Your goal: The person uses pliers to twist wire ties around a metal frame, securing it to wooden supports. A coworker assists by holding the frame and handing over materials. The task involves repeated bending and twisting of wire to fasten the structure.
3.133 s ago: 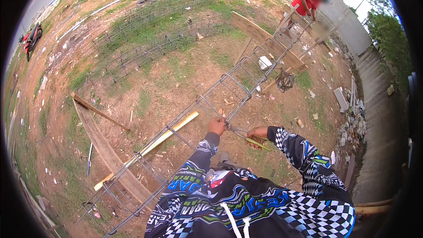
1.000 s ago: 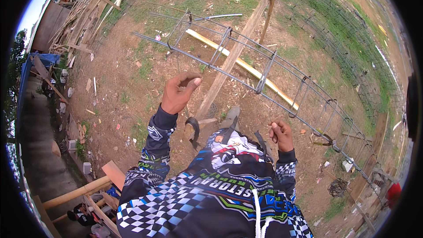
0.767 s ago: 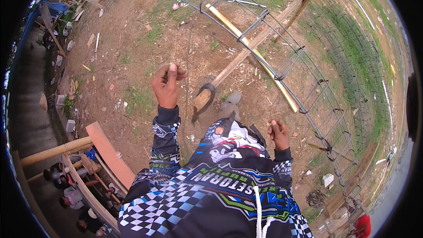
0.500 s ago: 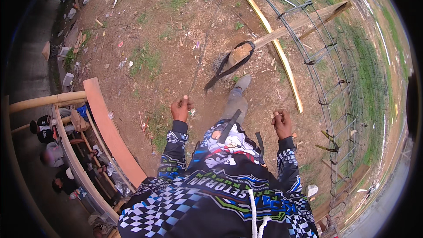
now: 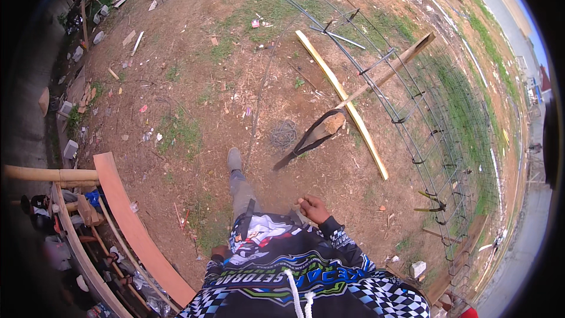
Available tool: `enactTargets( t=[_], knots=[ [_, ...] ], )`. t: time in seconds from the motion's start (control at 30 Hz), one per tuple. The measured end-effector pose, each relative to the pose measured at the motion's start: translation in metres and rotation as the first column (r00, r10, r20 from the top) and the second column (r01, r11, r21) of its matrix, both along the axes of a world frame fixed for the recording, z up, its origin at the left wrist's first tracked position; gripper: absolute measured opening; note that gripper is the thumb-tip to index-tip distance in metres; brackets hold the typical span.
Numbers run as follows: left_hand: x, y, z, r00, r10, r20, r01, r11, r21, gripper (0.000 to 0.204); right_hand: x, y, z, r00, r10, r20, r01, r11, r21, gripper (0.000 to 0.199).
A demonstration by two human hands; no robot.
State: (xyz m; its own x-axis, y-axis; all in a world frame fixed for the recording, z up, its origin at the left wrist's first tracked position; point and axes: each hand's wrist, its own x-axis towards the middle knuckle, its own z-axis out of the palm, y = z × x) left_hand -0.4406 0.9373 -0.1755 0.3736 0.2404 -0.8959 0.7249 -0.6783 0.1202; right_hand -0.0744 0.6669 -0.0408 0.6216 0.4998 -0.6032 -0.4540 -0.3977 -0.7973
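My right hand is in front of my body at the waist, its fingers curled in and nothing seen between them. My left hand hangs low against my left side, mostly hidden, its fingers not visible. Neither hand touches any object that shows. Ahead on the ground lies a wooden post, its near end inside a black strap loop. A loose tangle of wire lies left of the loop. My left foot is stepped forward on the soil.
A yellow wooden strip crosses the post. At right, a long rebar cage carries a yellow-handled tool. At lower left, a reddish board borders a bamboo-railed structure with people beneath. A white block lies at lower right.
My body has moved forward; my left foot now leads instead of the right. My right hand has swung inward to the waist, and my left hand has dropped back to my side.
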Motion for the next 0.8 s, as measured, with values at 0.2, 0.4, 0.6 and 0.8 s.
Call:
enactTargets(
  t=[0.2,0.4,0.6,0.8],
  knots=[
    [0.109,0.179,-0.015,0.417,0.871,0.260,-0.850,0.475,-0.230,0.023,0.086,0.191,-0.029,0.981,0.145,0.132,-0.150,0.988,0.030,0.026],
    [0.292,0.364,0.010,0.498,0.631,0.595,-0.605,0.744,-0.283,0.030,0.160,0.308,0.002,0.947,0.030,0.319,-0.014,0.999,-0.052,0.028],
    [0.567,0.393,0.135,0.451,0.070,0.890,-0.082,0.996,-0.036,0.025,0.171,0.290,0.019,0.918,-0.352,0.182,0.363,0.931,-0.034,0.024],
    [0.745,0.256,0.214,0.101,-0.060,0.993,0.445,0.896,0.009,0.026,0.167,0.266,0.030,0.767,-0.601,0.224,0.618,0.786,-0.005,0.021]
  ],
)
